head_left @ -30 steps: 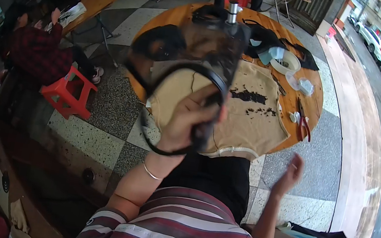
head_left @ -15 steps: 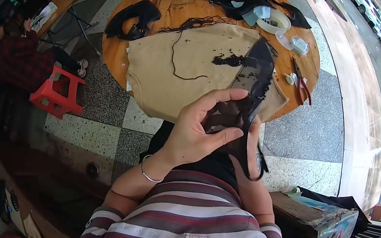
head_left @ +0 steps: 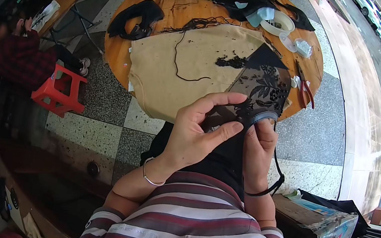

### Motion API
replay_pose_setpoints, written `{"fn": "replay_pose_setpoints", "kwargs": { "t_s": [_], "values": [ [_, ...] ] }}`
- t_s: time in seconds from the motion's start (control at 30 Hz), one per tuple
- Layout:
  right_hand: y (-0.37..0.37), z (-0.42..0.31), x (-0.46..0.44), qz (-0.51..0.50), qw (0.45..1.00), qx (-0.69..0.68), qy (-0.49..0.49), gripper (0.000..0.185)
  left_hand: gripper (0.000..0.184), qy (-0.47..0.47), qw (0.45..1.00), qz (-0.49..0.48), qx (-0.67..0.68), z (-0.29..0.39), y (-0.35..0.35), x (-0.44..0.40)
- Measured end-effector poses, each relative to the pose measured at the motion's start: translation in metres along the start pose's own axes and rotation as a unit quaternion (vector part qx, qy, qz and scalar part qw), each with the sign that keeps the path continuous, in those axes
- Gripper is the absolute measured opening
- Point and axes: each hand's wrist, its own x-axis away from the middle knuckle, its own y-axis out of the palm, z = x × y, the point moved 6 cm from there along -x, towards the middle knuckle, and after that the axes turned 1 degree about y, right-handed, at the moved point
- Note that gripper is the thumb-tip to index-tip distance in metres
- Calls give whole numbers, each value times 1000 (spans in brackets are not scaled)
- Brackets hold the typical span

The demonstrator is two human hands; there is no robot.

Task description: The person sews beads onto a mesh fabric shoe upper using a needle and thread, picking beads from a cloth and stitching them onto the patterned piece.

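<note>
A piece of sheer black fabric [head_left: 260,84] with dark leaf patterns and small black beads on it is held up over the front of the table. My left hand [head_left: 203,134] grips its left side, thumb and index finger showing in front and the other fingers partly behind. At the fabric's lower right, my right hand [head_left: 259,149] pinches the dark banded edge with bent fingers. A thin black strap hangs beside my right wrist. Just behind the fabric, a heap of small black beads [head_left: 231,62] lies on a beige cloth [head_left: 158,72].
On the round wooden table [head_left: 171,11] are black fabric pieces [head_left: 138,19], a dark cord [head_left: 177,55], red-handled pliers [head_left: 304,85] and a white bowl [head_left: 278,23]. Leftward, a person in a plaid shirt [head_left: 22,59] sits on a red stool [head_left: 59,90].
The fabric has turned from nearly edge-on to face me, showing its leaf pattern. My right hand has come out from behind it at the lower edge. My left hand has barely moved.
</note>
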Motion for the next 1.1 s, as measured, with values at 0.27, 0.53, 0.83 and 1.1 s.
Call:
{"fn": "replay_pose_setpoints", "kwargs": {
  "t_s": [0.27,0.53,0.83,1.1],
  "values": [
    [1,4,1,-27,998,-54,5,18,45,-23,999,-5,24,-3,-1,0],
    [-5,12,-1,-41,996,-75,19,16,44,-26,999,-15,17,-5,-3,2],
    [-10,19,-3,-65,991,-97,63,16,40,-17,1000,-25,0,-7,-4,2],
    [-4,18,-3,-91,977,-165,101,17,40,-18,999,-23,24,-8,-3,2]
  ]
}}
